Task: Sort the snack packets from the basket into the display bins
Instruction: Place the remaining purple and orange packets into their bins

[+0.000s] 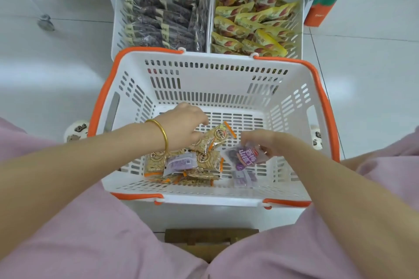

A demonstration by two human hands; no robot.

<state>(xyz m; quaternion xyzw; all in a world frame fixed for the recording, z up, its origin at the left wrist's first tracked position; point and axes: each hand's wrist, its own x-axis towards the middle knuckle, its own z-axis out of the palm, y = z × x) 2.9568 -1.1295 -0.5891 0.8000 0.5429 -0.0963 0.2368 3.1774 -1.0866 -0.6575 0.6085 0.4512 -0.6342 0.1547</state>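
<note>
**Both hands down in the basket**

In the white, orange-rimmed basket (204, 88), the left hand (183, 124) curls its fingers round a tan seed packet (216, 139). The right hand (265, 142) pinches a purple packet (246, 156). More packets (181, 170) lie at the near side. Beyond stand the left bin (118, 29) of dark packets and the right bin (299, 29) of yellow ones.
</note>
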